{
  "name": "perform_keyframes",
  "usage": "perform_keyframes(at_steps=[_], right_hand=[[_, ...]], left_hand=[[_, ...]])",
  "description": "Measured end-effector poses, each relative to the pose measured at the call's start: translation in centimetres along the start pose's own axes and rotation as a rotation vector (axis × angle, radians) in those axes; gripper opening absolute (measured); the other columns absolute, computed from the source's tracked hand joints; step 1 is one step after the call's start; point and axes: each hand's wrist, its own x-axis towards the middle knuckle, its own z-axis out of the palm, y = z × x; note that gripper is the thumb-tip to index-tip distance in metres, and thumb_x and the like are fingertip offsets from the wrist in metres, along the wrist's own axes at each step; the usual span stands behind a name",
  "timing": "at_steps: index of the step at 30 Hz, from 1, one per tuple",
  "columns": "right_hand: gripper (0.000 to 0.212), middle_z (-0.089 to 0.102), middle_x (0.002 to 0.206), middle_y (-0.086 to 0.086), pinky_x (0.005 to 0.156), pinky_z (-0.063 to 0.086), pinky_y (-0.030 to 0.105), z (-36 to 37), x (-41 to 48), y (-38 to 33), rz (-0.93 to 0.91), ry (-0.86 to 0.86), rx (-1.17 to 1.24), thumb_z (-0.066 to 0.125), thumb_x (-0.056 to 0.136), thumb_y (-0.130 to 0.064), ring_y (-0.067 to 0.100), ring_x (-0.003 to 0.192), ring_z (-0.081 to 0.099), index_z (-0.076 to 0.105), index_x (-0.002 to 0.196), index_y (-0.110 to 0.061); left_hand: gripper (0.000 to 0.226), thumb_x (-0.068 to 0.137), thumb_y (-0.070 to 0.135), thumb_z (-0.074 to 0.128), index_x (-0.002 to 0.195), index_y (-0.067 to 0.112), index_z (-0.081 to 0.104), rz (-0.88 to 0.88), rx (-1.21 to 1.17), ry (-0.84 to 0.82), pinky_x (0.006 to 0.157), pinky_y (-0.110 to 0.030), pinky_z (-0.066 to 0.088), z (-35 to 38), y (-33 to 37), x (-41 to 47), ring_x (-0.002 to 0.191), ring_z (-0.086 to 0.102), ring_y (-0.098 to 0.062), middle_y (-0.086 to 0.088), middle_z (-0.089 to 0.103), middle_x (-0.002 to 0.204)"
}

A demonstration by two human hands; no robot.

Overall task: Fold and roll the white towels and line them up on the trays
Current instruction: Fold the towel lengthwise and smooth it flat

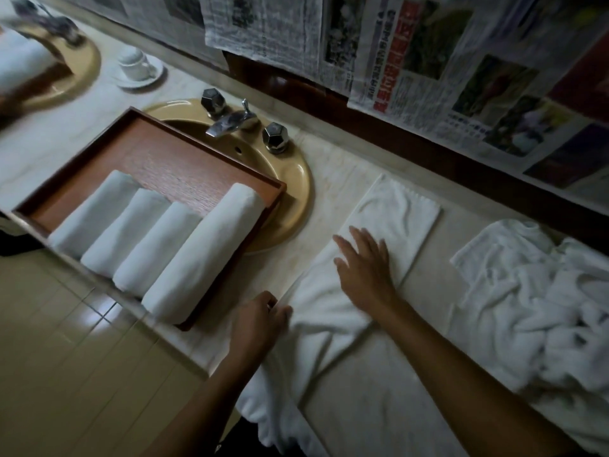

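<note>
A brown wooden tray (pixel 155 153) lies over the sink and holds several rolled white towels (pixel 201 249) side by side. To its right, a white towel (pixel 398 209) is spread along the counter, folded into a long strip. My right hand (pixel 362 265) lies flat on the strip's middle with fingers straight. At the near left edge of the strip, my left hand (pixel 260 318) pinches the cloth with curled fingers. A heap of loose white towels (pixel 534 305) sits at the right.
A tan sink (pixel 293 179) with a chrome faucet (pixel 230 122) and two knobs lies under the tray. A white cup on a saucer (pixel 138 65) stands at the back left. Newspapers (pixel 428 61) cover the wall. Tiled floor shows at lower left.
</note>
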Motion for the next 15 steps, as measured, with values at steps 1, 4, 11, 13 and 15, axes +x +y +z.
perform_keyframes(at_steps=[1, 4, 11, 13, 15], right_hand=[[0.053, 0.029, 0.166, 0.004, 0.120, 0.018, 0.064, 0.5, -1.4, -0.7, -0.009, -0.079, -0.008, 0.049, 0.102, -0.041, 0.029, 0.155, 0.021, 0.042, 0.154, -0.033], [0.058, 0.006, 0.172, -0.006, 0.122, 0.010, 0.061, 1.3, -3.0, -0.6, 0.004, -0.209, -0.101, 0.036, 0.105, -0.051, 0.021, 0.158, 0.002, 0.019, 0.160, -0.043], [0.058, 0.005, 0.172, -0.008, 0.123, 0.008, 0.060, 0.7, -1.4, 0.3, -0.004, -0.242, -0.096, 0.036, 0.106, -0.049, 0.020, 0.158, 0.001, 0.018, 0.160, -0.044], [0.057, 0.003, 0.172, -0.007, 0.123, 0.008, 0.060, 0.7, -1.5, 0.4, -0.008, -0.252, -0.096, 0.034, 0.106, -0.050, 0.020, 0.158, 0.001, 0.015, 0.160, -0.045], [0.057, -0.001, 0.172, -0.008, 0.123, 0.006, 0.060, 0.6, -1.4, 0.4, -0.010, -0.263, -0.105, 0.030, 0.107, -0.051, 0.020, 0.158, -0.002, 0.010, 0.161, -0.045]], left_hand=[[0.018, 0.093, 0.038, 0.070, 0.089, 0.021, 0.065, 0.006, 0.027, -0.017, 0.059, -0.030, 0.040, 0.0, 0.4, -0.3, 0.070, 0.058, -0.016, 0.002, 0.066, 0.080], [0.018, 0.094, 0.029, 0.070, 0.090, 0.012, 0.067, 0.053, -0.142, -0.238, 0.069, -0.033, 0.050, -0.7, 0.8, -1.6, 0.081, 0.066, -0.028, -0.013, 0.071, 0.091], [0.028, 0.083, 0.027, 0.068, 0.106, 0.010, 0.071, 0.013, -0.202, -0.455, 0.096, -0.052, 0.057, -2.1, -2.7, -5.9, 0.101, 0.071, -0.037, -0.021, 0.073, 0.108], [0.014, 0.098, 0.018, 0.066, 0.105, 0.008, 0.071, 0.081, -0.213, -0.387, 0.091, -0.048, 0.059, -2.4, -4.1, -6.6, 0.097, 0.073, -0.039, -0.023, 0.075, 0.106], [0.014, 0.102, 0.021, 0.061, 0.094, 0.013, 0.069, -0.035, -0.267, -0.246, 0.069, -0.030, 0.056, -2.1, -6.0, -6.8, 0.075, 0.073, -0.024, -0.011, 0.076, 0.086]])
